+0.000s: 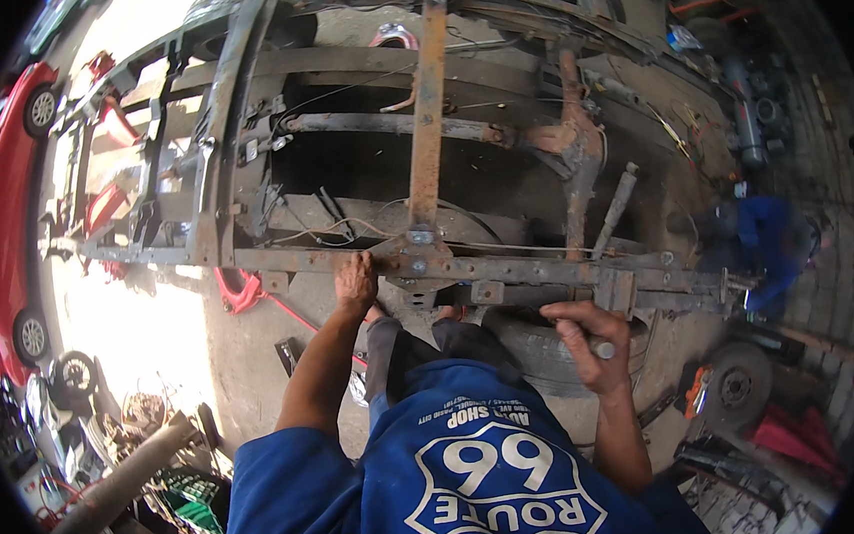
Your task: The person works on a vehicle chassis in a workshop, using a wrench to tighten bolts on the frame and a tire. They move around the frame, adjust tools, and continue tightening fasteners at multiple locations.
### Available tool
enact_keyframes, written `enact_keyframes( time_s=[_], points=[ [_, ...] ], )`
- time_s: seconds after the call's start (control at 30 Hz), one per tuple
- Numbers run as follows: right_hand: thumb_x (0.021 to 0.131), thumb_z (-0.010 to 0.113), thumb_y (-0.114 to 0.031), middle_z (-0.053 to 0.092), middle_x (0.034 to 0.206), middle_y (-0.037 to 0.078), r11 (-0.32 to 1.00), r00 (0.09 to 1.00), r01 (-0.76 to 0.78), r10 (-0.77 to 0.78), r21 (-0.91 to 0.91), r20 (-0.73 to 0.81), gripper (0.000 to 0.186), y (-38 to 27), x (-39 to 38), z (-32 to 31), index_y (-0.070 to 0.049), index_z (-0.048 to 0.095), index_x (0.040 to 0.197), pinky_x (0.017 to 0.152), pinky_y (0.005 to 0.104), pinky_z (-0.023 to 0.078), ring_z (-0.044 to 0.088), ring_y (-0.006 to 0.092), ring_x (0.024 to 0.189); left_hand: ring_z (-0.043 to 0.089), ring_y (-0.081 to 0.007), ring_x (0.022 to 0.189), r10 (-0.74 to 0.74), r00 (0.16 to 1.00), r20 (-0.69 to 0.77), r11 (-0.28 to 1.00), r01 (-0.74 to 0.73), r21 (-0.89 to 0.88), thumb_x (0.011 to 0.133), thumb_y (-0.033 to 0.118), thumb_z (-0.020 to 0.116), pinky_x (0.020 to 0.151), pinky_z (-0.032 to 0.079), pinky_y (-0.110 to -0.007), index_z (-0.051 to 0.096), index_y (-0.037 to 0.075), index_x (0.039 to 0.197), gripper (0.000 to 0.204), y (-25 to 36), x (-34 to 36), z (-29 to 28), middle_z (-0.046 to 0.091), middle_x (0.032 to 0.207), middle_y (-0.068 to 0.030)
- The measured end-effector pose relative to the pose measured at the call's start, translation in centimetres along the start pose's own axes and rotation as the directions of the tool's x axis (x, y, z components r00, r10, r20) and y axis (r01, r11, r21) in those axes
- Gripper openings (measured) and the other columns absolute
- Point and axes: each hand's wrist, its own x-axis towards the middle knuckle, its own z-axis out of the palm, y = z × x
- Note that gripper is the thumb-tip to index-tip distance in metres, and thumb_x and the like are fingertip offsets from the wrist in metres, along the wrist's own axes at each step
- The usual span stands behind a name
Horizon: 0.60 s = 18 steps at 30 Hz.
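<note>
A rusty vehicle chassis (425, 116) with long rails and crossmembers stretches out before me. On its near rail (527, 267) rests my left hand (356, 281), its fingers bent over the top edge beside a crossmember joint. Lower and to the right, my right hand (593, 342) is raised clear of the rail. Its fingers wrap round a short rod-like tool with a rounded pale end (604, 350); the rest of the tool is hidden by the hand. Beyond the crossmember, a rusty axle (574, 145) joins a drive shaft (386, 125).
Under the near rail stands a red floor jack (239, 290) with a long handle. A tyre (545, 358) lies by my legs. A red car (17, 219) is at the left, a wheel (742, 383) at the right. Parts clutter the lower left, near a thick pipe (123, 487).
</note>
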Motion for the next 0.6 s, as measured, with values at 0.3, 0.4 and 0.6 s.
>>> enact_keyframes(
  time_s=[0.3,0.4,0.6],
  points=[
    [0.093,0.058,-0.003,0.072,0.084,0.009,0.929,0.938,-0.340,0.346,0.145,-0.015,0.017,3.1,-6.8,-1.1,-0.003,0.071,0.103,0.059,0.0258,0.045,0.061,0.0119,0.064,0.065,-0.0440,0.101,-0.459,0.872,0.172,0.836,0.489,-0.249,0.098,0.055,0.042,0.085,0.051,-0.053,0.058,0.003,0.108,0.055,1.9,0.4,0.1,0.067,0.106,-0.0274],
    [0.093,0.058,-0.002,0.072,0.083,0.008,0.884,0.903,-0.415,0.430,0.213,-0.022,0.017,3.8,-8.0,-1.6,-0.003,0.071,0.102,0.059,0.0258,0.045,0.061,0.0108,0.064,0.060,-0.0463,0.106,-0.379,0.915,0.142,0.886,0.403,-0.232,0.097,0.053,0.048,0.086,0.048,-0.054,0.048,0.008,0.117,0.049,1.8,-0.5,-0.5,0.062,0.114,-0.0256],
    [0.091,0.058,-0.001,0.073,0.088,0.011,0.948,0.948,-0.307,0.313,0.088,-0.065,0.016,5.2,-9.0,-2.0,-0.001,0.070,0.101,0.066,0.0265,0.048,0.066,0.0145,0.073,0.067,-0.0469,0.086,-0.307,0.948,0.083,0.903,0.318,-0.291,0.098,0.045,0.047,0.074,0.052,-0.053,0.063,0.001,0.103,0.047,0.1,0.9,0.9,0.068,0.096,-0.0269]
  ],
)
